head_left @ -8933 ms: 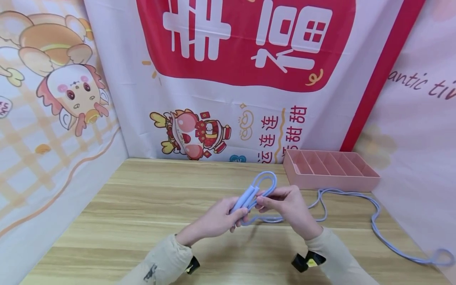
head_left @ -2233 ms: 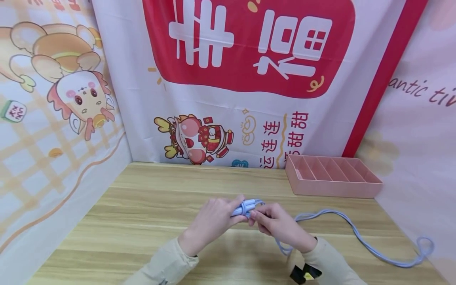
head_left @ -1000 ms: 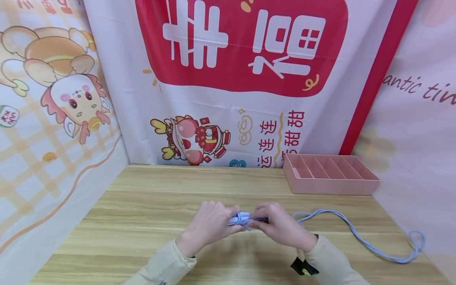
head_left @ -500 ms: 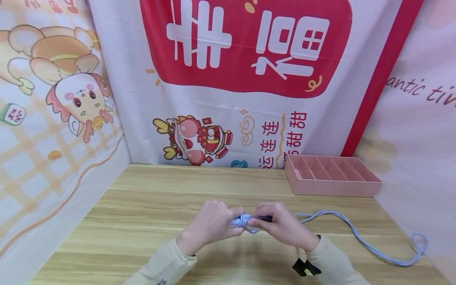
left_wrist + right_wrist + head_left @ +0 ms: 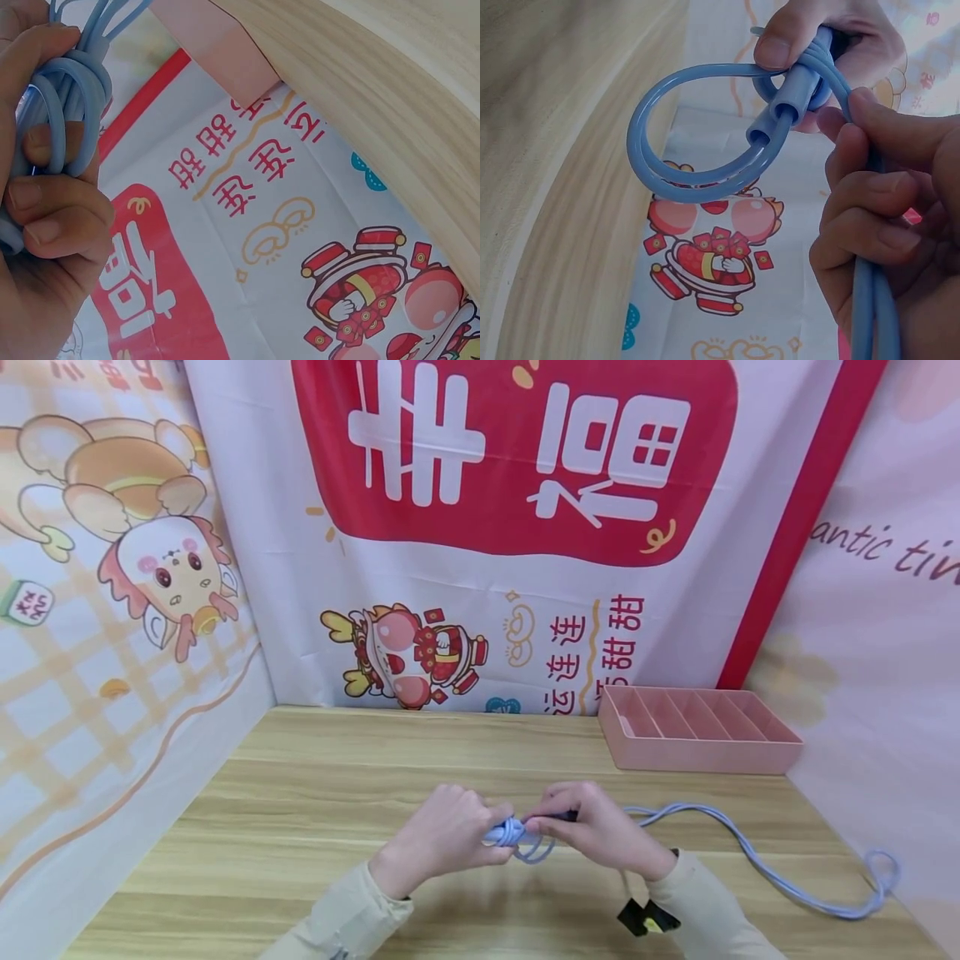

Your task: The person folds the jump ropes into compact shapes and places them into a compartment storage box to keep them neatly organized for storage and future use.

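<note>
A light-blue jump rope is held between both hands above the table. My left hand grips its two handles side by side, with several turns of cord wound round them. In the right wrist view a doubled loop bends out from the handle ends and back to the windings. My right hand holds the doubled cord close to the handles, its thumb and forefinger pinching it at the windings. The rest of the cord trails to the right along the table, ending in a small loop.
A pink divided box stands at the table's back right. The wood-grain table is enclosed by printed cloth walls at the back, left and right.
Earlier the handles lay bare beside a loop in my left hand; now cord is wound round them. Lately my right hand has shifted slightly right, and the loop below hangs larger.
</note>
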The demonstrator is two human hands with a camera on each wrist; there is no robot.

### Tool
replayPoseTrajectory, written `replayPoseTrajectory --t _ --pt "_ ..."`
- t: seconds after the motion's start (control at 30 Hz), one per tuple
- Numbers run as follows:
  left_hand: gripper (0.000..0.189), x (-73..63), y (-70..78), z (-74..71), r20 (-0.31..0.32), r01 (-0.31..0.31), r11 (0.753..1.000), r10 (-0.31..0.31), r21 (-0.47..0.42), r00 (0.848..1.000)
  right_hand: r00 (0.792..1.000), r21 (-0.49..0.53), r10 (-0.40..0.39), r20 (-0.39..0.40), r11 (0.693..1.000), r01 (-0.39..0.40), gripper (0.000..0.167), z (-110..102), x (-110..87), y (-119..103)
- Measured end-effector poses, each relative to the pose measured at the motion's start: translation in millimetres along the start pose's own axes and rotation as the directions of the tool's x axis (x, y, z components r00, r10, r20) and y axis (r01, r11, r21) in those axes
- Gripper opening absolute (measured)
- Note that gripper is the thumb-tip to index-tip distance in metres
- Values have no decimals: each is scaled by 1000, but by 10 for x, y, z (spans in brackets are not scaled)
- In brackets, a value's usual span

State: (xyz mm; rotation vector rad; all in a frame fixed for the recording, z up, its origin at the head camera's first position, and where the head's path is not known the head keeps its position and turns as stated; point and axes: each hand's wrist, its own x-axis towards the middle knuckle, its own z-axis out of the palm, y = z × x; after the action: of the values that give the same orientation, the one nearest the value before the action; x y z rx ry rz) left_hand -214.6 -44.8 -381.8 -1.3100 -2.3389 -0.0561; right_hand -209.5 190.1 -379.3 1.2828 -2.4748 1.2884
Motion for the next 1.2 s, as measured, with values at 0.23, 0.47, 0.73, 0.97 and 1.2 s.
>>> replayPoseTrajectory --t 0.23,0.47,0.73,0.97,1.2 --pt "26 0 12 22 -57 -50 999 50 2 997 998 52 49 -30 998 -47 5 -23 8 37" --pt "27 2 15 -7 -113 -106 994 102 -28 988 977 66 202 -67 978 -198 9 -96 -11 64" --pt "28 6 14 -36 -132 -128 991 123 -28 984 973 124 229 -33 967 -223 12 -156 -6 99" --pt "30 20 36 -24 -248 -181 978 151 -103 957 954 192 288 -81 944 -268 13 -170 -12 179" --pt "40 33 56 -32 -333 -181 968 114 -176 936 952 281 301 -57 920 -275 16 -181 -32 187"
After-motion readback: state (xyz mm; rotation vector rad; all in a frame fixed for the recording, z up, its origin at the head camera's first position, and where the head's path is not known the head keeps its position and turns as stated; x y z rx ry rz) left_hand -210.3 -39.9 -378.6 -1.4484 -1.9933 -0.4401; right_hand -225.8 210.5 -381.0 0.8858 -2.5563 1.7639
